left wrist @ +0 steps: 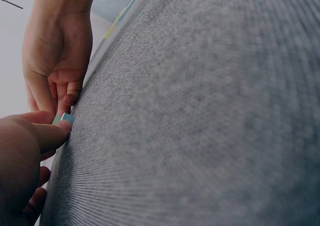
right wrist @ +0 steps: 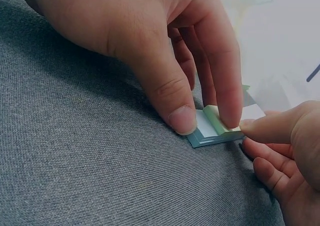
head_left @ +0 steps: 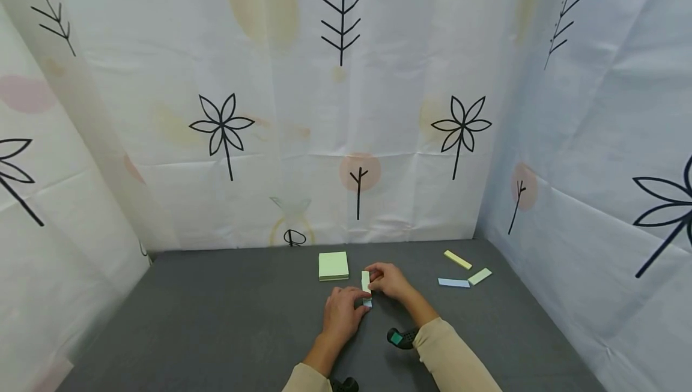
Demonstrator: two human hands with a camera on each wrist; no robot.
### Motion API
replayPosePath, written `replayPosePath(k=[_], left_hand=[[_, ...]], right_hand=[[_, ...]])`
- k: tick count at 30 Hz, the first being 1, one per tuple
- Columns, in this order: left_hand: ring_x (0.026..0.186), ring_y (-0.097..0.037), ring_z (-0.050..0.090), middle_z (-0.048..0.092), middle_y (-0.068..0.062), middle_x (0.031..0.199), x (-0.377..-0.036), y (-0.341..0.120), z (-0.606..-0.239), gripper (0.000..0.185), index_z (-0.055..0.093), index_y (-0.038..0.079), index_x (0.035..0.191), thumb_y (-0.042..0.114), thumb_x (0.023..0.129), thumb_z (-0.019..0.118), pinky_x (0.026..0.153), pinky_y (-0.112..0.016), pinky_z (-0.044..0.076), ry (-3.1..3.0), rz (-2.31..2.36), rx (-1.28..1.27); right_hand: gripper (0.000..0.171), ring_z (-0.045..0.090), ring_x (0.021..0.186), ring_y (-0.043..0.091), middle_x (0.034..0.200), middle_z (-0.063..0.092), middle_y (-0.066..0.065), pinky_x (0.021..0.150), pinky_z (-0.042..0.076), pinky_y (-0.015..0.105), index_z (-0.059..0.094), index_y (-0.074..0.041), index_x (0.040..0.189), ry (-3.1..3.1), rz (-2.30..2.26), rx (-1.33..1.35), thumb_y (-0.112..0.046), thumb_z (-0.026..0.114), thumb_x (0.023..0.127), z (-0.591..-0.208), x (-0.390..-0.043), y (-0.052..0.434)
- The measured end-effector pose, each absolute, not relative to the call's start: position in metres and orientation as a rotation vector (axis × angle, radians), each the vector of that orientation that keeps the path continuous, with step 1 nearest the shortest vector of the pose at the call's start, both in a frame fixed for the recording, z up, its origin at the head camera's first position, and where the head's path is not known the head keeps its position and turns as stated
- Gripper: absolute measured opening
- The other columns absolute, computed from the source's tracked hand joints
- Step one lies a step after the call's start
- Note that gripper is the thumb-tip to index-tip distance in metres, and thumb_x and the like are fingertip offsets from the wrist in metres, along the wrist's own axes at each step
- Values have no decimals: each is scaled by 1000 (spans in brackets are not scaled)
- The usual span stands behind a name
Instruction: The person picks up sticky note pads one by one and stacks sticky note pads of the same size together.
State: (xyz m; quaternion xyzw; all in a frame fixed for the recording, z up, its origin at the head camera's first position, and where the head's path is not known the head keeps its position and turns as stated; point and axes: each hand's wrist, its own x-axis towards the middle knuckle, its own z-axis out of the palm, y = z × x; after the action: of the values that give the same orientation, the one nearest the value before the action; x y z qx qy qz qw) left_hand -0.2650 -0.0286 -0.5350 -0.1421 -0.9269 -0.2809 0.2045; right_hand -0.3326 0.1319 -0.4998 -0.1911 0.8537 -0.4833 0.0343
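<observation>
Both hands meet over a narrow stack of sticky strips (head_left: 366, 287) lying on the grey table (head_left: 216, 320). In the right wrist view my right hand (right wrist: 207, 121) pinches a pale green strip (right wrist: 212, 120) between thumb and forefinger, on top of a blue strip (right wrist: 210, 138). My left hand (right wrist: 260, 131) holds the stack's near end with curled fingers. The left wrist view shows the left hand (left wrist: 55, 133) touching the blue-green stack end (left wrist: 64, 118), with the right hand (left wrist: 62, 104) just above it. From the head view, the left hand (head_left: 363, 303) is nearer me and the right hand (head_left: 373, 287) is farther.
A square green sticky pad (head_left: 333, 266) lies just behind the hands. To the right lie a yellow strip (head_left: 457, 259), a blue strip (head_left: 453, 283) and a green strip (head_left: 479, 276). Patterned curtains (head_left: 346, 110) wall the table on three sides.
</observation>
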Motion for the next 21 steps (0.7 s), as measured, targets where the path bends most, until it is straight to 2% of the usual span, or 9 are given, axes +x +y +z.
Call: replayPosePath(k=[4,8,13,21], left_hand=[[83,-18,54,70,4,102,-265,-28,-535,21,78,24,97,22,76,83,69,-36,44,-2582,-774,-403],[83,-18,54,70,5,102,-265,-29,-535,20,79,24,96,22,76,82,68,-35,43,-2578,-775,-408],[83,-18,54,70,6,102,-265,-29,-536,20,79,25,96,23,77,82,68,-35,43,-2578,-783,-413],[83,-17,54,70,6,101,-265,-30,-537,20,78,26,97,22,77,82,70,-36,44,-2567,-760,-416]], right_hand=[[35,61,74,22,86,65,13,64,51,35,65,8,113,2590,-1515,-641,5,73,79,-502,-336,136],[33,61,71,17,83,64,6,61,51,32,68,4,111,2576,-1523,-769,-2,75,80,-508,-341,141],[34,62,75,22,86,65,15,65,51,33,65,12,111,2566,-1499,-691,7,71,77,-502,-336,138],[29,60,73,15,87,67,18,64,48,27,66,13,107,2613,-1433,-675,9,71,79,-501,-335,136]])
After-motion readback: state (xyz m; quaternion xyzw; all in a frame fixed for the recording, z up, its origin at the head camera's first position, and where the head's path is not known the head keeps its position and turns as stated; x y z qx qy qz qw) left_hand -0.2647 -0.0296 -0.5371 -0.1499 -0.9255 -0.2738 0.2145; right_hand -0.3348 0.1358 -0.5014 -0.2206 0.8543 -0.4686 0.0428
